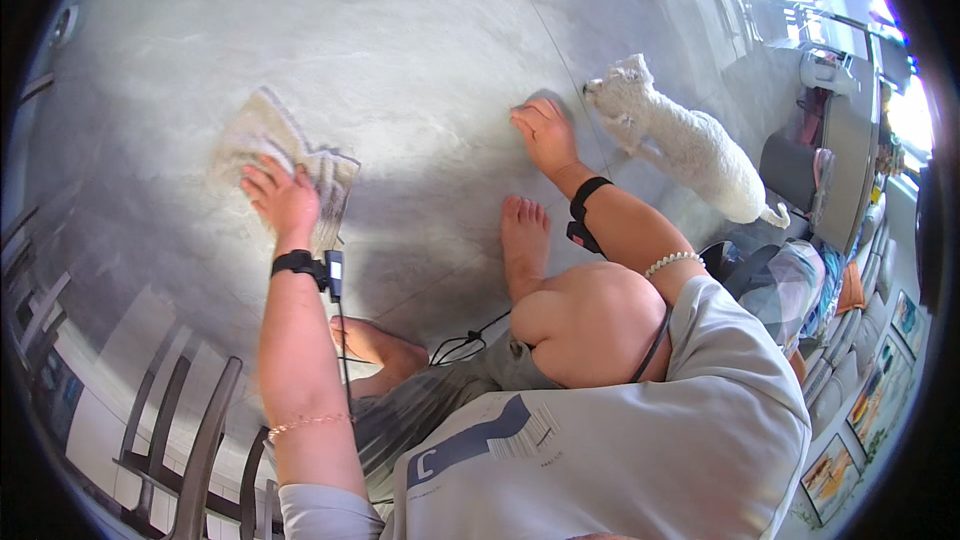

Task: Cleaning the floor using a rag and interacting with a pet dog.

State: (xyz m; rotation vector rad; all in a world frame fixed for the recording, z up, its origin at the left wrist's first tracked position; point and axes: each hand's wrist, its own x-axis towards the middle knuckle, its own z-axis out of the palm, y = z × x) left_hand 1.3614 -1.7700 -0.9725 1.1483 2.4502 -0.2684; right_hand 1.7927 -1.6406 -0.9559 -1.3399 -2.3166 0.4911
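My left hand point(283, 199) lies with fingers spread on a crumpled beige and white cloth point(264, 124), pressed against the grey marbled floor point(420, 112). The cloth spreads out on both sides of the hand, its striped edge folded at the right. Over to the right, my right hand point(545, 136) rests on the floor with its fingers bent, holding no visible thing. A black band with a small device is strapped round each wrist. Close beside my right hand stands a small white dog point(686, 139), its head turned towards the hand.
Dark wooden chairs point(202, 450) stand at the lower left. My bare feet point(525, 240) are on the floor, with a black cable point(461, 345) looped between them. At the right are a table point(851, 150), a grey chair point(787, 169) and a sofa with cushions point(840, 382).
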